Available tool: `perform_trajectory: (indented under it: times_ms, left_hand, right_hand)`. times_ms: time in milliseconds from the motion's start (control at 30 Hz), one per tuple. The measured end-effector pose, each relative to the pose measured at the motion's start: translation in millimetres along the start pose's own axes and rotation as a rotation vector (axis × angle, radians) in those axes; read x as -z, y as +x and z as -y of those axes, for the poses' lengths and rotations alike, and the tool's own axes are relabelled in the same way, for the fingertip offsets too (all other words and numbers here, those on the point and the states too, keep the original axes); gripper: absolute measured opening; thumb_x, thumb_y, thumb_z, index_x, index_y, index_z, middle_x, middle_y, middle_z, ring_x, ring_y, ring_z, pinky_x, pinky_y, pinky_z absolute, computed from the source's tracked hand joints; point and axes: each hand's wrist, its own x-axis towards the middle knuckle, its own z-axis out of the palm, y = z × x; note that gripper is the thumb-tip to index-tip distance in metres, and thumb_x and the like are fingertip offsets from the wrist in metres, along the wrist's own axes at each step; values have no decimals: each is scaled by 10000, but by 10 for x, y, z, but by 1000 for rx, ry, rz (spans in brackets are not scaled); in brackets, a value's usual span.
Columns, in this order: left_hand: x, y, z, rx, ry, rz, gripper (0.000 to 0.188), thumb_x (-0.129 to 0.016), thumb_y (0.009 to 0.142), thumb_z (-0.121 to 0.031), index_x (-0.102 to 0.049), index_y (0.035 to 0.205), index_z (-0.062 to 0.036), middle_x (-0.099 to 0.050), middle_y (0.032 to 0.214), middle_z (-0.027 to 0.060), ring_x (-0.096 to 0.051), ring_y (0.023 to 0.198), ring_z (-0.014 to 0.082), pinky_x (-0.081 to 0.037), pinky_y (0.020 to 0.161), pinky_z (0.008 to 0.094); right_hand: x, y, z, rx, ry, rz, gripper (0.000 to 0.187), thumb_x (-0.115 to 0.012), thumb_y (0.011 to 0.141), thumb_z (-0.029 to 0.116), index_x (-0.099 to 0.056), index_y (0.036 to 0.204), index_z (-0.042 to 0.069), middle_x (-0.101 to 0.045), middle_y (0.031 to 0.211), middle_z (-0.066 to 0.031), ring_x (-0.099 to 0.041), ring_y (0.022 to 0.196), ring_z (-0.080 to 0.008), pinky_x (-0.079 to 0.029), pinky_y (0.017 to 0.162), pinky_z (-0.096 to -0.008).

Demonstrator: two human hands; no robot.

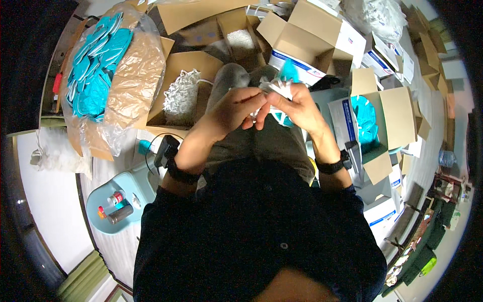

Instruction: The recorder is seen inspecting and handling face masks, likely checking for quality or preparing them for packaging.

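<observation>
My left hand [233, 115] and my right hand [297, 106] meet above my lap. The right hand is closed on a bunched white-and-teal face mask [277, 86], its teal part showing above and below the fingers. My left fingers pinch at the white edge of the same mask, close against the right thumb; the exact spot they grip is partly hidden. Further left, a heap of teal face masks [95, 70] lies in a plastic-lined carton. A carton nearer my knees holds a pile of white straps [181, 95].
An open carton [297, 50] stands beyond my hands. On the right, another open carton [387, 121] contains teal masks [364, 121]. A light-blue plastic stool [121, 201] at lower left bears a bottle and a dark cylinder [121, 215]. More cartons are stacked along the right.
</observation>
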Motion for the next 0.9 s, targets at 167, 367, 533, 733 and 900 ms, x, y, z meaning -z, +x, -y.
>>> perform_trajectory:
  times_ms: [167,367,533,733,900]
  left_hand:
    - [-33,34,196,44,-146,-30,307,-425,982,-282,-530,788,-69,-512,645,2,-481,531,74,-355,446,204]
    - [-445,253,387,71,-490,-36,316,-387,987,-303,-403,732,-117,-377,627,-24,-371,514,83,-275,435,217]
    - [-480,-98,419,134,-476,-74,341,-378,988,-279,-427,704,-97,-420,604,-2,-409,498,96,-317,444,235]
    - [-454,-528,524,186,-368,-69,299,-401,964,-304,-457,746,-107,-478,664,22,-468,568,114,-379,521,249]
    - [-259,-104,645,228,-988,-45,203,-465,892,-230,-544,866,-44,-552,760,58,-568,705,192,-444,624,249]
  right_hand:
    - [26,-51,-119,-89,-123,-350,93,-720,790,54,-639,750,32,-638,710,9,-516,649,-62,-419,607,-227]
    - [535,8,-299,-130,-451,-742,121,-764,726,45,-647,716,16,-611,646,15,-472,569,-61,-387,519,-230]
    - [870,100,-611,-96,-667,-923,232,-787,704,84,-580,639,3,-548,587,11,-448,563,-84,-375,516,-258]
    - [1278,-158,-742,-206,-363,-978,156,-774,745,115,-642,715,38,-616,676,0,-493,580,-86,-398,544,-248]
    - [470,-83,-221,-207,5,-773,111,-756,771,115,-654,745,77,-611,703,44,-460,594,-49,-363,567,-223]
